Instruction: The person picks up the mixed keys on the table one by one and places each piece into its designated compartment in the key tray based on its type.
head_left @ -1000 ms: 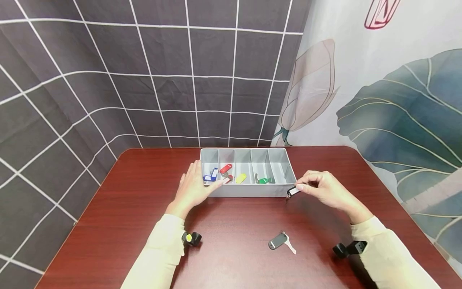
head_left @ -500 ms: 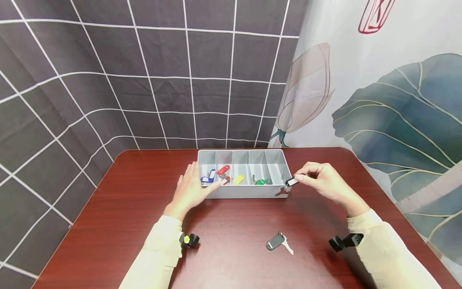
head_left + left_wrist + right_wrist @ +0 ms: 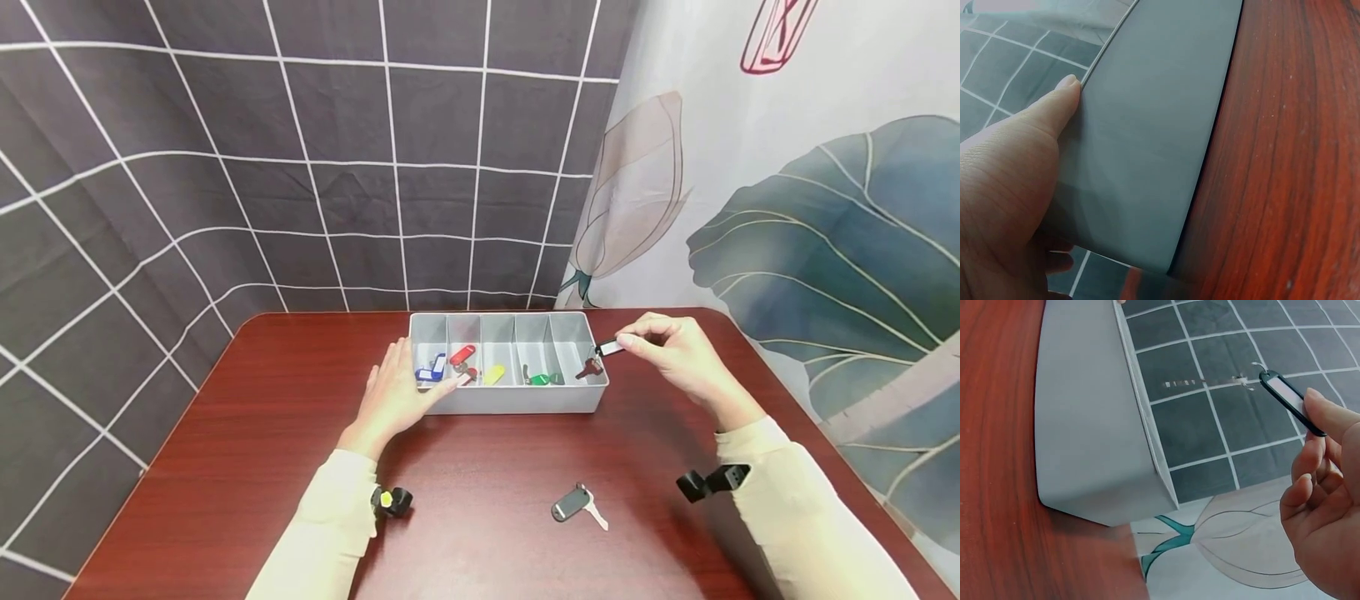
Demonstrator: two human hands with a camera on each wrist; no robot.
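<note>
My right hand (image 3: pixel 671 350) pinches a black key tag (image 3: pixel 1288 403) with a white label between thumb and fingers. Its key (image 3: pixel 590 367) dangles from the ring over the rightmost compartment of a grey divided tray (image 3: pixel 517 401). My left hand (image 3: pixel 396 379) rests against the tray's front left corner, fingers extended along the left side and thumb at the front rim. In the tray, from left, lie blue key tags (image 3: pixel 433 369), red key tags (image 3: pixel 462 355), a yellow key tag (image 3: pixel 493 375) and a green key tag (image 3: pixel 540 379), each colour in its own compartment.
Another dark key tag (image 3: pixel 572 504) with a silver key (image 3: pixel 596 511) lies on the reddish wooden table (image 3: pixel 465 533), nearer the person. A dark gridded curtain (image 3: pixel 337 208) hangs behind the table, with a floral curtain (image 3: pixel 787 250) at the right.
My right hand has risen and gone forward, carrying the black key tag from in front of the tray to above its right end. The left hand stays at the tray's corner.
</note>
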